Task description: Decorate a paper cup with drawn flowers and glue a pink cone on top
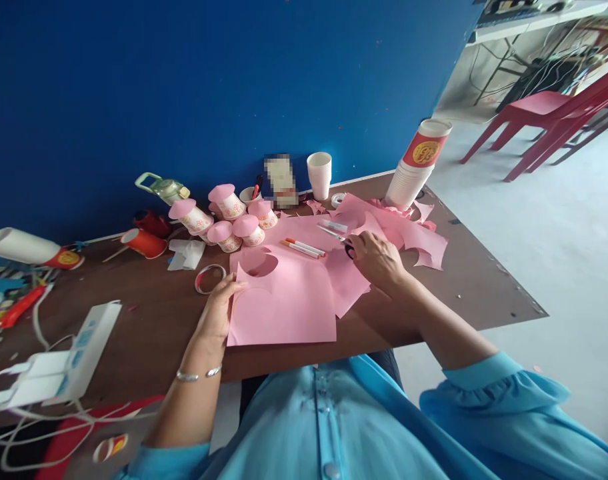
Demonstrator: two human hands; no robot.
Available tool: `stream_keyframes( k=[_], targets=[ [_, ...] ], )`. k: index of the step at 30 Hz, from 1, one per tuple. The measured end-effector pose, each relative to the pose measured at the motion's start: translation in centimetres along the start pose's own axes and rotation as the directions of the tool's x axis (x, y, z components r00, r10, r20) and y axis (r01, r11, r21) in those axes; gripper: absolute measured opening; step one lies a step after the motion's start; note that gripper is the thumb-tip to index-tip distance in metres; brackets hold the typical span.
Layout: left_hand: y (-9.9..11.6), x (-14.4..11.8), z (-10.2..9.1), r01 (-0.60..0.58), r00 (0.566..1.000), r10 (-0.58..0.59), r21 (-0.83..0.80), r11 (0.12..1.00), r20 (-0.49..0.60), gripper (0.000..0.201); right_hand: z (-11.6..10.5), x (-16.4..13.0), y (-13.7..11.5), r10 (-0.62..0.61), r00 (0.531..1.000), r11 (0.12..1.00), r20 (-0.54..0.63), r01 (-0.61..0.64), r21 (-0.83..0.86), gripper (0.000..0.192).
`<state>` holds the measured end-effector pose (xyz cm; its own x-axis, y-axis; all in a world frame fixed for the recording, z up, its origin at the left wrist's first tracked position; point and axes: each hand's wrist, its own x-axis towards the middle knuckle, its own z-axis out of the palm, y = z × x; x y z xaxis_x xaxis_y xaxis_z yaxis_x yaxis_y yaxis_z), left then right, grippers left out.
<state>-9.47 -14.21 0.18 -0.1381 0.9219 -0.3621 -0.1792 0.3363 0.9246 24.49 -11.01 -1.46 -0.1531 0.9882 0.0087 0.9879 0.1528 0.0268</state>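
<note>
My left hand (pixel 218 303) grips the left edge of a sheet of pink paper (pixel 294 307), thumb on top. A round hole is cut out near the sheet's upper left, and a faint curved line shows below it. Over the paper on the right, my right hand (pixel 379 260) is closed round the black handle of a pair of scissors (pixel 334 233), whose blades point left. Two markers (pixel 304 249) lie side by side between my hands. Just beyond the scissors is a clear-and-white tube (pixel 333 226). A roll of tape (pixel 210 279) lies beside my left hand.
Paper cups with pink cone roofs (pixel 223 233) stand at the back. Stacked white cups (pixel 409 183) lean at the right, above pink paper scraps (pixel 424 240). A power strip (pixel 91 347) with cables lies at the left. A blue wall (pixel 209 87) rises behind the table.
</note>
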Motion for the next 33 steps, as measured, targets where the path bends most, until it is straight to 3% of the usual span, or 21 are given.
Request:
stream_keyframes(
  k=[2, 5, 8, 12, 18, 21, 24, 25, 26, 27, 28, 31, 33],
  targets=[
    [-1.0, -0.6, -0.7, 0.031, 0.998, -0.031, -0.01, 0.999, -0.061, 0.04, -0.5, -0.1, -0.9, -0.12, 0.993, 0.993, -0.023, 0.12, 0.018, 0.042],
    [-2.0, -1.7, -1.5, 0.064, 0.996, -0.065, -0.018, 0.998, -0.061, 0.04, -0.7, 0.0, -2.9, -0.311, 0.95, 0.949, -0.033, 0.312, 0.041, 0.04],
    [-2.5, -2.5, -2.3, 0.076, 0.994, -0.077, -0.025, 0.997, -0.075, 0.037, -0.5, 0.4, -4.4, -0.393, 0.919, 0.919, -0.012, 0.393, 0.039, 0.039],
    [-3.0, -2.9, -3.1, 0.073, 0.989, -0.078, -0.041, 0.996, -0.128, 0.036, 0.1, 1.3, -4.0, -0.332, 0.943, 0.943, 0.007, 0.332, 0.011, 0.039],
    [-3.8, -2.9, -3.1, 0.07, 0.992, -0.078, -0.077, 0.995, -0.1, 0.039, 0.2, 2.6, -1.2, -0.157, 0.987, 0.987, 0.018, 0.156, 0.021, 0.041],
    [-4.2, -3.2, -2.8, 0.097, 0.994, -0.1, -0.087, 0.992, -0.036, 0.043, 0.2, 2.3, -0.4, -0.076, 0.997, 0.994, 0.012, 0.075, 0.077, 0.042],
    [-4.6, -3.6, -2.5, 0.211, 0.974, -0.205, -0.055, 0.976, 0.093, 0.052, 0.6, 1.9, 0.0, -0.018, 1.0, 0.99, -0.005, 0.018, 0.143, 0.048],
    [-4.6, -3.7, -2.3, 0.242, 0.964, -0.235, -0.046, 0.969, 0.127, 0.053, 0.9, 1.9, 0.1, 0.001, 1.0, 0.971, -0.025, 0.005, 0.239, 0.049],
    [-4.7, -3.8, -2.1, 0.257, 0.957, -0.248, -0.044, 0.965, 0.15, 0.052, 1.3, 1.9, 0.2, 0.018, 0.999, 0.934, -0.046, -0.001, 0.356, 0.049],
    [-4.8, -3.9, -1.8, 0.258, 0.955, -0.247, -0.051, 0.965, 0.163, 0.051, 1.7, 2.1, 0.4, 0.053, 0.996, 0.827, -0.07, -0.004, 0.562, 0.047],
    [-4.9, -3.9, -1.5, 0.249, 0.957, -0.235, -0.063, 0.966, 0.172, 0.05, 2.2, 2.2, 0.6, 0.094, 0.993, 0.645, -0.074, -0.004, 0.764, 0.045],
    [-5.1, -3.9, -0.2, 0.252, 0.95, -0.219, -0.135, 0.958, 0.22, 0.049, 3.3, 2.9, 1.0, 0.079, 0.995, 0.366, -0.055, 0.022, 0.93, 0.048],
    [-5.3, -4.0, 0.6, 0.3, 0.933, -0.25, -0.175, 0.938, 0.261, 0.049, 3.7, 3.1, 1.1, 0.072, 0.997, 0.124, -0.017, 0.009, 0.992, 0.052]
  ],
)
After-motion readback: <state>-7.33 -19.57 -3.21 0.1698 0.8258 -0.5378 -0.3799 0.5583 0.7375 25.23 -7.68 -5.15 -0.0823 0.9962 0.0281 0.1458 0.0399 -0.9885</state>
